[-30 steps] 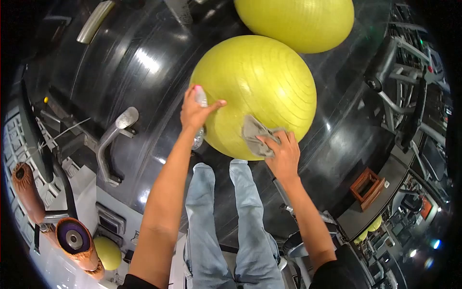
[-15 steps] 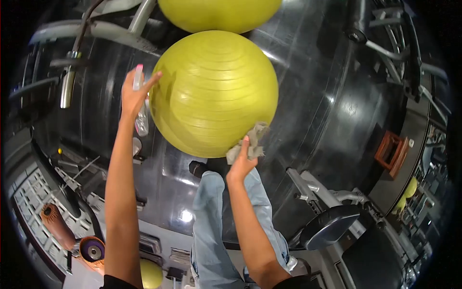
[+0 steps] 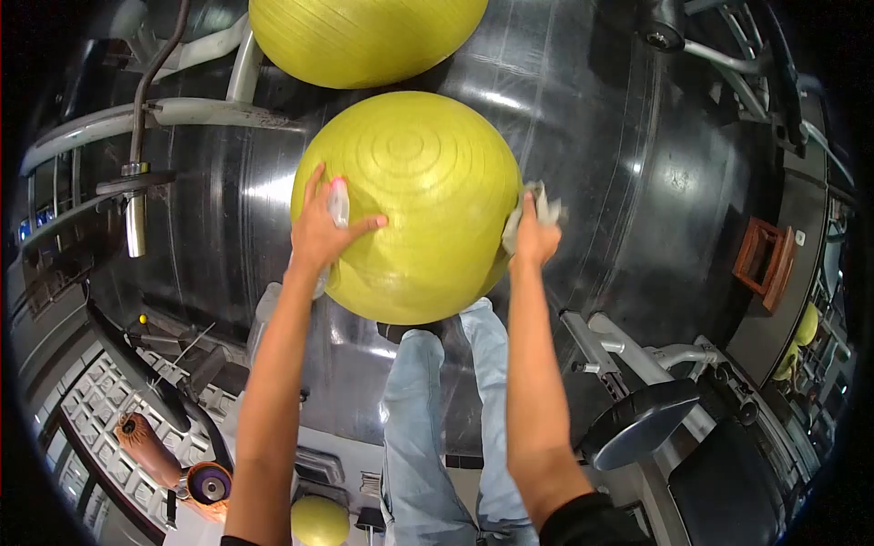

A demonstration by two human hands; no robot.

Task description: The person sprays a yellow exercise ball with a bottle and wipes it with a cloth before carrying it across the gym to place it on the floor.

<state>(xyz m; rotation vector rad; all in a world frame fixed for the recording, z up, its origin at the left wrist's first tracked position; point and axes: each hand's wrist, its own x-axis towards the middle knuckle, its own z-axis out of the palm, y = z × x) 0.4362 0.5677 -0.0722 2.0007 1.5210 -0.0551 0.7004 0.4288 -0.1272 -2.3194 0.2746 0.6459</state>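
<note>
A large yellow-green exercise ball (image 3: 428, 227) with ringed ridges sits on the dark floor in front of my legs. At its left side, my left hand (image 3: 323, 229) holds a clear plastic bottle (image 3: 340, 202) with a pink top. The thumb and fingers of that hand reach around the bottle and lie against the ball; the bottle's lower part is partly hidden behind the hand. On the ball's right edge, my right hand (image 3: 535, 238) grips a crumpled grey cloth (image 3: 546, 209), pressed between the fingers and the ball.
A second yellow-green ball (image 3: 364, 36) stands just beyond the first. To the left is a weight machine with a bar and metal sleeve (image 3: 136, 227). A padded bench (image 3: 642, 423) stands at lower right, and a wooden stool (image 3: 760, 264) by the right wall. A small ball (image 3: 319, 521) lies behind me.
The ball has turned, so its ring pattern now faces up more. My left hand has come right, onto the ball with the bottle. My right hand and cloth have moved up its right side.
</note>
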